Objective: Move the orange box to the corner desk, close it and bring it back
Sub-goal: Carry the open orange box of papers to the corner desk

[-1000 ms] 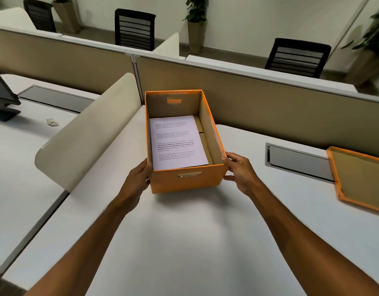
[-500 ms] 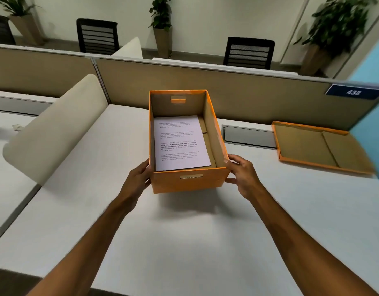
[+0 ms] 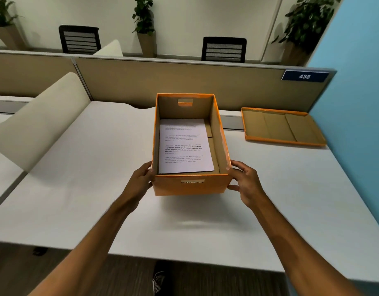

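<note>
The orange box (image 3: 190, 186) is open and hangs above the white desk (image 3: 99, 178), with its shadow on the desk surface below. A printed white sheet (image 3: 184, 146) lies flat inside it. My left hand (image 3: 141, 180) grips the box's near left corner and my right hand (image 3: 246, 184) grips its near right corner. The orange lid (image 3: 282, 127) lies upside down at the desk's far right, beside the blue wall.
A beige partition (image 3: 184, 82) with a blue sign "438" (image 3: 304, 76) runs behind the desk. A cream curved divider (image 3: 41, 122) stands at the left. The blue wall (image 3: 359, 103) bounds the right. Black chairs and potted plants stand beyond the partition.
I have carried the box rightward along the desks and stepped back. The lid and blue wall have come further into view, and the desk's near edge and floor now show.
</note>
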